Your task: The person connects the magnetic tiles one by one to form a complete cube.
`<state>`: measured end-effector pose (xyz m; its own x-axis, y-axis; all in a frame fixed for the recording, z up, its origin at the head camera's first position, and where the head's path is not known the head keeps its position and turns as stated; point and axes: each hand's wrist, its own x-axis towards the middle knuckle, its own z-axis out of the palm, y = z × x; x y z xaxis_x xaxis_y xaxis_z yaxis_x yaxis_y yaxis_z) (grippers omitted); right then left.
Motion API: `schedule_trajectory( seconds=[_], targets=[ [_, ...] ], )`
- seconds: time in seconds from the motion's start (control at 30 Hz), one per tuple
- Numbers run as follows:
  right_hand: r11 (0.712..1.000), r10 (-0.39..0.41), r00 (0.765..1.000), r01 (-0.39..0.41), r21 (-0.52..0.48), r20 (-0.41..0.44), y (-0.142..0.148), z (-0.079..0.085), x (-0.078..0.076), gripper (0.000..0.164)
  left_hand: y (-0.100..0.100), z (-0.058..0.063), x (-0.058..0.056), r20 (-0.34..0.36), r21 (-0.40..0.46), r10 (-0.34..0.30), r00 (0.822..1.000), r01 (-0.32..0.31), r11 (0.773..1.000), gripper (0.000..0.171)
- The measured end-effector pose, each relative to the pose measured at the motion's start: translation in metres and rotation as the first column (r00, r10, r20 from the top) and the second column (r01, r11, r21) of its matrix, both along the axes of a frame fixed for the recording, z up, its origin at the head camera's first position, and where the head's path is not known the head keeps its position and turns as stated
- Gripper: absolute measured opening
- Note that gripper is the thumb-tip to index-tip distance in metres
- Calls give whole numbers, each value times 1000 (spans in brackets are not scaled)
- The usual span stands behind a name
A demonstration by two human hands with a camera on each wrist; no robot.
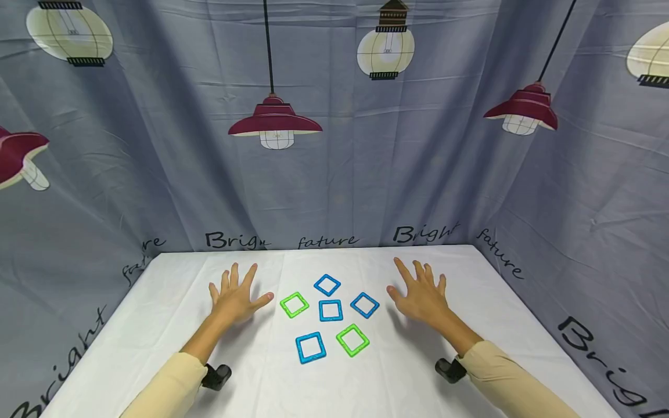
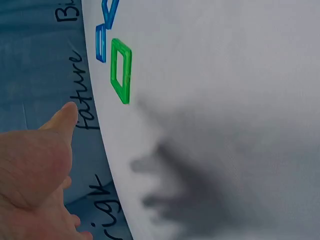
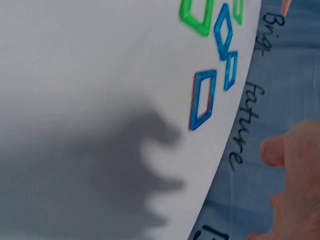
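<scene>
Apparently unstarted — with left hand (image 1: 233,301) and right hand (image 1: 422,297) spread wide, empty, flanking a central blue square plastic-looking frame (image 1: 331,319) ringed by three blue frames (image 1: 313,358) and two green frames (image 1: 344,346) (separate, all left to handle).

4 blue frames (image 1: 313,359), 2 green frames (image 1: 345,345), flat

Bright, even head view, dimmer wrist views with soft-edged shadows (image 2: 195,187) across the tabletop (image 1: 387,383)

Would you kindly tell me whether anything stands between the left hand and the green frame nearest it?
Nothing visible does: in the head view, only white tabletop shows between the left hand and that green frame.
</scene>
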<state>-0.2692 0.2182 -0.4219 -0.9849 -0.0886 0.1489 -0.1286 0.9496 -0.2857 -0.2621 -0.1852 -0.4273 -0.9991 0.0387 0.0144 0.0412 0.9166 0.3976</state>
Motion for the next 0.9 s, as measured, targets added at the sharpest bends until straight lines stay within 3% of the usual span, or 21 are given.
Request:
schedule_trajectory(
  seconds=[0.27, 0.43, 0.63, 0.8, 0.9],
  targets=[
    [996, 79, 996, -77, -46, 34, -21, 6, 4, 83, 23, 7, 5, -21, 25, -64, 998, 65, 998, 88],
    [986, 127, 991, -121, -118, 42, -32, 9, 11, 84, 40, 9, 11, -21, 140, -123, 992, 124, 982, 91],
    [931, 181, 982, -153, -332, 54, -42, 12, 15, 76, 56, 10, 19, 8, 332, -143, 990, 133, 934, 101],
    [882, 224, 969, -155, -445, 105, -49, 11, 16, 69, 61, 6, 26, 43, 398, -147, 988, 118, 910, 97],
    [872, 254, 954, -153, -466, 161, -53, 7, 19, 68, 62, 2, 29, 51, 420, -196, 979, 157, 894, 91]
  ],
)
